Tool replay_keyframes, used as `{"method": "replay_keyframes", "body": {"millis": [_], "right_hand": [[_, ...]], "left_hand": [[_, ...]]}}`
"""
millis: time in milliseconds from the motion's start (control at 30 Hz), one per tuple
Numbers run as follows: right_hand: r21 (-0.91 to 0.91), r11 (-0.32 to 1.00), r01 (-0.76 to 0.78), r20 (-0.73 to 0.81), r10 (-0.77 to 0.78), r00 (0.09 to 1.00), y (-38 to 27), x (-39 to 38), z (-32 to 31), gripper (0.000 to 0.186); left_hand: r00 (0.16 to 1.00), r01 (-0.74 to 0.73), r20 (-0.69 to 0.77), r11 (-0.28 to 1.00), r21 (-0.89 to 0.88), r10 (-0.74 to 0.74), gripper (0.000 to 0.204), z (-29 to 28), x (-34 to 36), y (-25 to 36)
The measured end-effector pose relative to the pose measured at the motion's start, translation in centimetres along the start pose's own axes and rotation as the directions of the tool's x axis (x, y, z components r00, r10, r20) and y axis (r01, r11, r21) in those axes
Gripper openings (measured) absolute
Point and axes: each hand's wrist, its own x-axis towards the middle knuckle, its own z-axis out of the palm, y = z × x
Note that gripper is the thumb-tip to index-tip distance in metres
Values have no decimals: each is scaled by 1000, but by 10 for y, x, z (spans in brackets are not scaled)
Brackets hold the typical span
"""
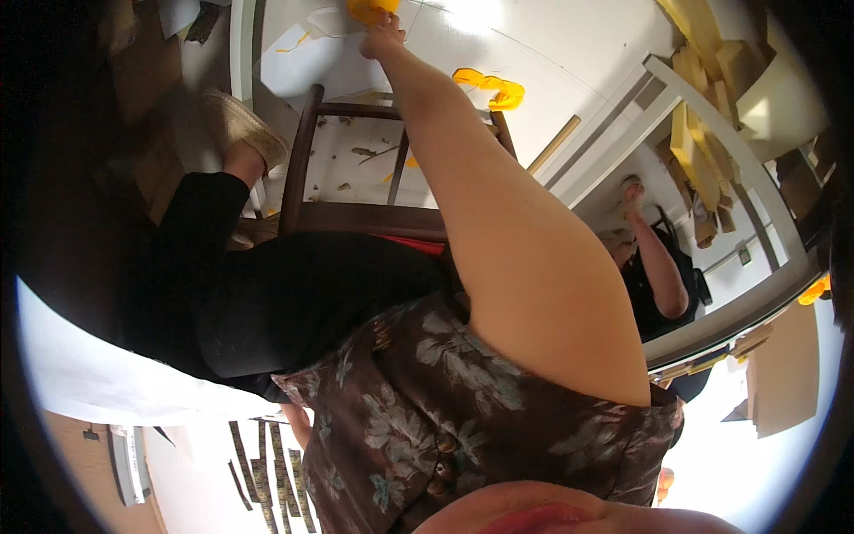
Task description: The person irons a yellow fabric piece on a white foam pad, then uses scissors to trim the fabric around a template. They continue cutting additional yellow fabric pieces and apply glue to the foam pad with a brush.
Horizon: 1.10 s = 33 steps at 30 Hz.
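Observation:
My right arm stretches away to the top of the view. At its end my right hand [384,37] is closed on a bright yellow piece [372,10], cut off by the upper edge, so its kind cannot be told. Beside that hand a whitish sheet [334,21] lies on the pale floor. A curled yellow strip [491,87] rests on the floor to the right of my forearm. Only a bit of skin shows at my left side; my left hand is out of sight.
A dark wooden chair [304,160] stands by my black-trousered legs, with scraps on the floor under it. My beige shoe [240,129] is at the left. A grey metal frame [623,133], cardboard and yellow pieces [698,147] and a person in dark clothing [663,276] are at the right.

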Motion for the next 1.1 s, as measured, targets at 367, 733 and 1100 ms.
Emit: {"method": "replay_keyframes", "body": {"millis": [367, 733, 1100], "right_hand": [[374, 882, 286, -618, 7, 787, 131, -55, 28, 16], [207, 786, -582, 104, 574, 812, 265, -98, 57, 49], [395, 817, -419, -205, 524, 827, 268, -130, 52, 21]], "left_hand": [[992, 122, 34, 992, -21, -122, 27, -15, -79, -46], [962, 263, -69, 965, -26, -264, 26, -11, -65, -28], [56, 886, -549, 296, -358, -834, 27, 224, 24, 178]]}}
